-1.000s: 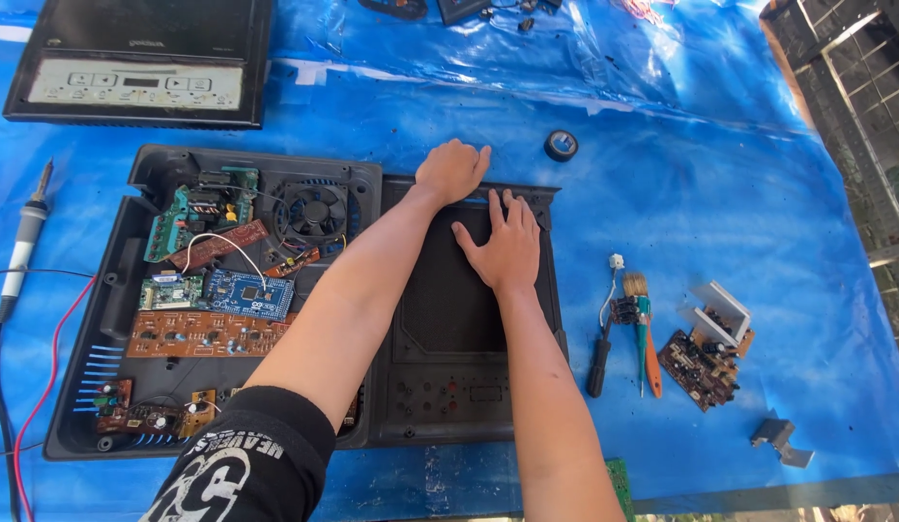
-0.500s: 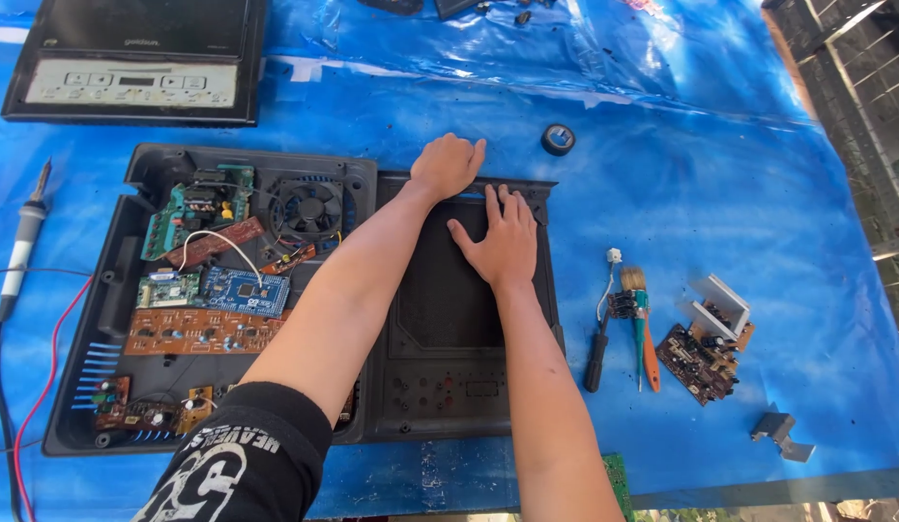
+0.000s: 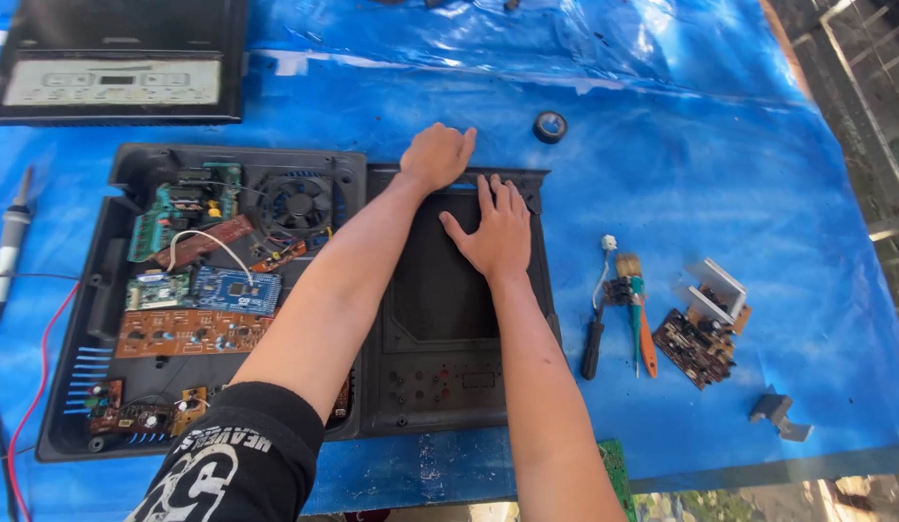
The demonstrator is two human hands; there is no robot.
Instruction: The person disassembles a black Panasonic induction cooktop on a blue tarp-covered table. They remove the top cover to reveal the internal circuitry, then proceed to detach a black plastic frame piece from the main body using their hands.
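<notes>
A blue sheet covers the table. On it lies an opened black casing full of circuit boards (a fan sits among them), beside a dark panel. The left hand curls over the panel's far edge; the right hand presses flat, fingers spread.

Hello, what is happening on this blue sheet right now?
A person works with bare hands on an opened appliance on a blue tarp. The left hand grips the far edge of a dark plastic cover panel, and the right hand lies flat on it, fingers spread. Beside the panel sits the open base with circuit boards and a fan. To the right lie a screwdriver, a brush and a loose circuit board; a tape roll lies further off.
</notes>
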